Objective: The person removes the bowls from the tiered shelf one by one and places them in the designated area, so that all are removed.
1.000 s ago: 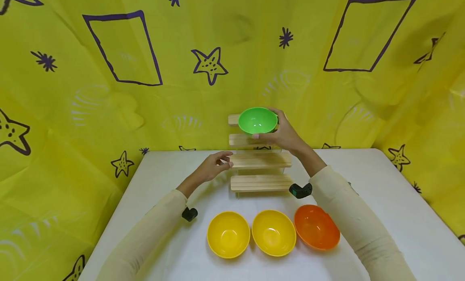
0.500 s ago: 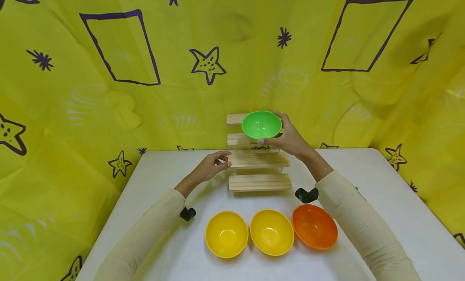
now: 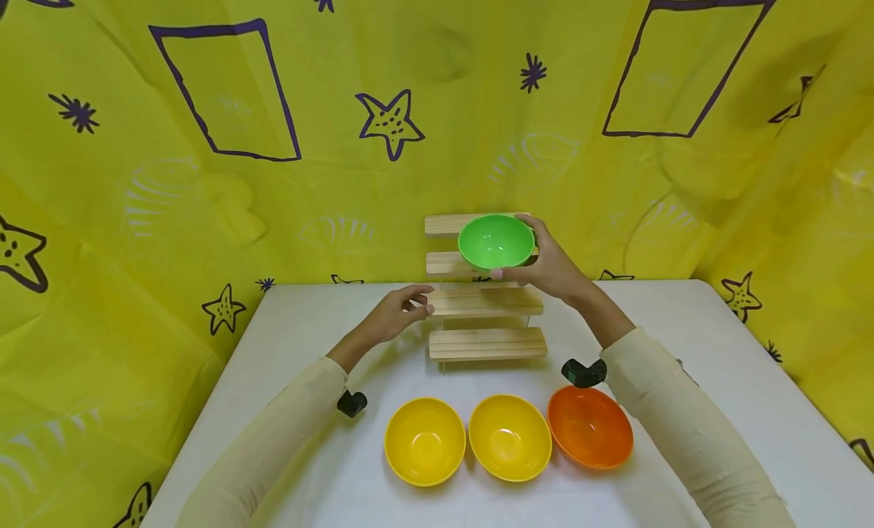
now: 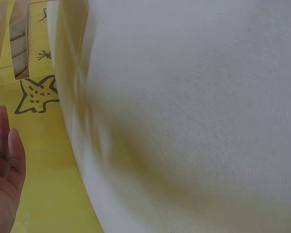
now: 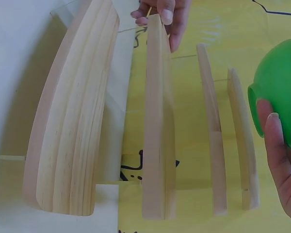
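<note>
In my right hand (image 3: 549,262) I grip a green bowl (image 3: 496,242) at its right side, thumb near the front and fingers behind. The bowl is held in front of the top two planks of a stepped wooden stand (image 3: 486,302), its mouth facing up and toward me. The right wrist view shows the bowl (image 5: 281,92) apart from the nearest plank (image 5: 242,141). My left hand (image 3: 396,313) holds the left end of the stand's second plank from the front, thumb and fingers about its edge; in the left wrist view only part of this hand (image 4: 7,170) shows.
Two yellow bowls (image 3: 425,442) and an orange bowl (image 3: 590,428) stand in a row before the stand on the white table (image 3: 328,467). The orange bowl is tilted. A yellow patterned curtain (image 3: 451,156) hangs close behind the stand.
My right hand has brought the green bowl slightly down and to the right, uncovering more of the top plank. The left hand stays at the plank's end.
</note>
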Motion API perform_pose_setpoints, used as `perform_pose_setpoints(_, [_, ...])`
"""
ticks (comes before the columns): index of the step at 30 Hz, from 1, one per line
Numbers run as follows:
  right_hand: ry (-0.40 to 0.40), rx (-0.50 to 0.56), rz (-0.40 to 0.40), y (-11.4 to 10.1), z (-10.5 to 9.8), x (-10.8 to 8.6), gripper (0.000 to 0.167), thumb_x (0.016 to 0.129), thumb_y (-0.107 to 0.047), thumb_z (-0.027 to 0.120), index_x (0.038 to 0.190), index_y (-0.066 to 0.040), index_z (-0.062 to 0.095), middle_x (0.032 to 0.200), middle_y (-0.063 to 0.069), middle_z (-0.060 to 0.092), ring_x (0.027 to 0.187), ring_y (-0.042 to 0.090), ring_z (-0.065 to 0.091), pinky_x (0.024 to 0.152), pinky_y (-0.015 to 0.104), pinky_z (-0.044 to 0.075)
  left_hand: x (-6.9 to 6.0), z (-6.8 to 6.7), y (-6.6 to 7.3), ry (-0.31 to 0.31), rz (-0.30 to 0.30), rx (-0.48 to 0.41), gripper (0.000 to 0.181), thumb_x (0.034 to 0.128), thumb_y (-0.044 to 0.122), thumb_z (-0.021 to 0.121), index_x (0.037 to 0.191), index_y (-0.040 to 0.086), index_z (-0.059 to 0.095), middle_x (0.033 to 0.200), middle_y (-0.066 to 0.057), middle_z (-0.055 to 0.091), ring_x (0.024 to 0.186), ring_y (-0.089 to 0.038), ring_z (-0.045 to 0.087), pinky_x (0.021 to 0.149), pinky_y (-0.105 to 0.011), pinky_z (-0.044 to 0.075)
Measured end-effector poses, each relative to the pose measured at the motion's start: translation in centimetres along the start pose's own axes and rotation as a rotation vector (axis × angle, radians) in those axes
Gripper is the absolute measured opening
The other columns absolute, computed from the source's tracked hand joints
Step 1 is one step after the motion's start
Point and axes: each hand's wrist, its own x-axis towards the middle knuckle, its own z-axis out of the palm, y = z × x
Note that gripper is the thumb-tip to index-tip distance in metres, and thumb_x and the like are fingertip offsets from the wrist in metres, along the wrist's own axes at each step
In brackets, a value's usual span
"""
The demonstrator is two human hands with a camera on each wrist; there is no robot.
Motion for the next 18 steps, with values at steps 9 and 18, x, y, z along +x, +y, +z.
perform_pose_setpoints(9, [-0.017, -0.021, -0.015, 0.3, -0.5, -0.9, 0.104, 0.083, -0.013, 0.08, 0.16, -0.02, 0.01, 0.152, 0.021, 0.028, 0.12, 0.04, 0.054, 0.083, 0.033, 0.053, 0.0, 0.0, 0.0, 0.001, 0.009, -0.01, 0.049, 0.1008, 0.026, 0.062, 0.146, 0.008, 0.052, 0.126, -0.017, 0.065, 0.094, -0.021, 0.064, 0.077, -0.028, 0.051])
perform_pose_setpoints(18, [-0.045, -0.012, -0.038, 1.0, -1.0, -2.1, 0.102, 0.083, -0.009, 0.08, 0.159, -0.017, 0.012, 0.153, 0.021, 0.026, 0.125, 0.042, 0.05, 0.09, 0.032, 0.052, -0.1, 0.0, 0.0, 0.001, 0.005, -0.024, 0.049, 0.1009, 0.027, 0.062, 0.146, 0.01, 0.052, 0.127, -0.017, 0.065, 0.097, -0.029, 0.065, 0.077, -0.029, 0.05])
